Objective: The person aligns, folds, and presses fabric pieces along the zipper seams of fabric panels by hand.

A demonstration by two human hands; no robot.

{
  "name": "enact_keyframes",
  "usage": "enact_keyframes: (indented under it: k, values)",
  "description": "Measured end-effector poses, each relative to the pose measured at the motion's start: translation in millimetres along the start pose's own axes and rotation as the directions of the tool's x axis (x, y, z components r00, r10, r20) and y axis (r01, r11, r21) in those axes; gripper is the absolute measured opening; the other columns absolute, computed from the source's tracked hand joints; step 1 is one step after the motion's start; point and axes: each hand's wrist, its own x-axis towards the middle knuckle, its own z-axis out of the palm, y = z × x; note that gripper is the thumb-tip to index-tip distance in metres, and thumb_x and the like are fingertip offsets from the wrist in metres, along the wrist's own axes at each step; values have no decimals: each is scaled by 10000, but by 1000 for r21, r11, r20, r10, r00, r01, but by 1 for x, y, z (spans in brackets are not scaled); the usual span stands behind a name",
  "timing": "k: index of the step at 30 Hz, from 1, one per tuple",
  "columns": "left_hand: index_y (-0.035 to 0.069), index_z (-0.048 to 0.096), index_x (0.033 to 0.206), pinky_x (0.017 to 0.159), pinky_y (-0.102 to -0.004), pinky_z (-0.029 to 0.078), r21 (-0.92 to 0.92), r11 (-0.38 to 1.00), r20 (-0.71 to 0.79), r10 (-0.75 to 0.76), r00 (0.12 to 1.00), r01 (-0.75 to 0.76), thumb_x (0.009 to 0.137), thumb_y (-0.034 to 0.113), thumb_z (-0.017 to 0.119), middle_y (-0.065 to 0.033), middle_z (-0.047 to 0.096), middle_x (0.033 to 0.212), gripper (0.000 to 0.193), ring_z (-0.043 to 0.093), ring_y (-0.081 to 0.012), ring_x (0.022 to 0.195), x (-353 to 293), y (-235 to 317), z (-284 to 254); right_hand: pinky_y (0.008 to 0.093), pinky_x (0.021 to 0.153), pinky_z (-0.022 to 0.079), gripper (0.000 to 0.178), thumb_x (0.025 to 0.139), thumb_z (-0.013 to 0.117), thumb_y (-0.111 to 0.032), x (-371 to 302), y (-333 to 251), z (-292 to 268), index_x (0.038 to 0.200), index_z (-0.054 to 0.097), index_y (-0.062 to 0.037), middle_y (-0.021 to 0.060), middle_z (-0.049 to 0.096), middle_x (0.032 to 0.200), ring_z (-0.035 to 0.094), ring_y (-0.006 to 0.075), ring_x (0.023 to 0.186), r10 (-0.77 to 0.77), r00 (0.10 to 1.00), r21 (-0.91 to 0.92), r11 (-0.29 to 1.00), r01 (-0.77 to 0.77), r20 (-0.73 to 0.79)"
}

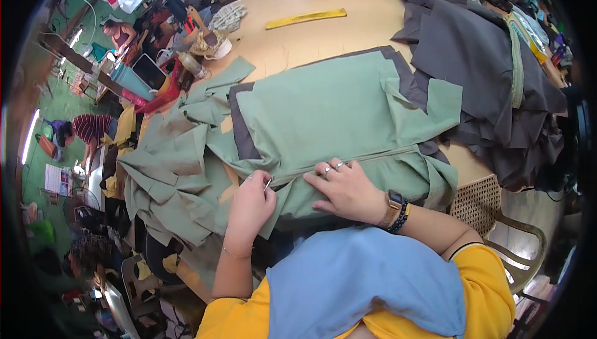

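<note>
Our left hand (pixel 250 201) pinches a small metal piece (pixel 268 183) at the green cloth (pixel 317 109); our right hand (pixel 349 191) rests on it, fingers (pixel 319 183) loosely spread beside a seam (pixel 373 155).

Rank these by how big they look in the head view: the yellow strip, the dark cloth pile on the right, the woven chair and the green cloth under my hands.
1. Green cloth
2. Dark cloth pile
3. Woven chair, partly hidden
4. Yellow strip
</note>
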Motion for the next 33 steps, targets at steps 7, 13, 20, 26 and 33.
enact_keyframes:
  k: [7,13,20,26,33]
  values:
    - [9,677,1177,775,-458,555,-105,994,7,11,1000,-10,986,123,703,-169,708,946,224,697,-354,837,3,-6,-7,419,901,466,622,902,805,-436,4,-1,-5,1434,658,-149,48,627,1298,593,263,1167,10,1000,-6,1000,-10,16]
    - [27,775,1228,737,-332,535,-450,886,18,-120,993,115,960,127,779,-89,711,920,286,617,-168,749,1,-35,13,416,907,466,636,908,802,-432,7,-6,-1,1434,647,-111,64,622,1333,593,262,1179,-27,999,-55,998,28,20]
    - [3,782,1227,724,-256,508,-317,946,-107,34,994,-66,960,62,783,-25,719,948,273,575,-87,769,-3,-41,21,421,924,478,711,913,794,-470,42,-30,8,1477,592,-88,78,613,1365,605,266,1191,-145,989,10,989,146,-41]
    - [103,811,1131,806,-405,475,-142,987,-109,57,992,-72,1006,232,750,-58,783,979,190,722,-240,847,1,-38,10,437,907,494,678,945,746,-532,52,-28,27,1441,615,-88,87,620,1338,615,265,1198,-123,992,-29,992,123,29]
    - [114,777,1104,838,-424,456,-51,974,-260,201,944,-221,1047,218,695,-44,790,1018,143,729,-258,882,25,-27,16,423,889,505,683,948,740,-551,51,-30,25,1440,616,-94,95,621,1352,623,271,1209,-105,993,-25,994,107,62]
